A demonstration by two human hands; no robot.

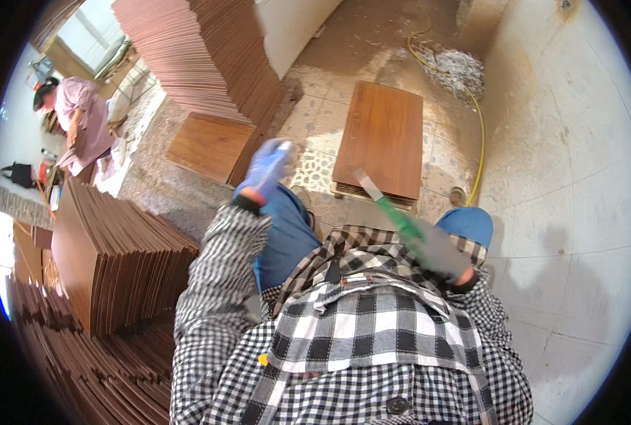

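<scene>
Scraper work seems to be the step in hand: the right hand (pixel 446 258), blurred and in a grey glove, is wrapped around the green plastic handle of a flat-bladed metal scraper (pixel 386 205). The fingers look curled around the handle, although the blur hides the details. The blade points up and to the left, away from the body, and its tip stands in front of the flat brown wooden panel (pixel 383 134) that lies on a low stack on the tiled floor (pixel 315 134). I cannot tell whether the blade touches anything; it seems to be in the air, well above the panel.

The left hand (pixel 267 170), in a blue glove, is raised in front of the knee in blue trousers. It looks loosely curled and I see nothing in it, but the motion blur makes this uncertain.

To do this step well, I judge that the grip on the handle should be firm and the blade kept low and flat against the wood, so that it does not dig in.

Around the person are tall leaning stacks of thin brown sheets (pixel 117 262), a yellow hose (pixel 478 142) along the pale wall, and another person in a pink shirt (pixel 82 120) far to the left.
</scene>
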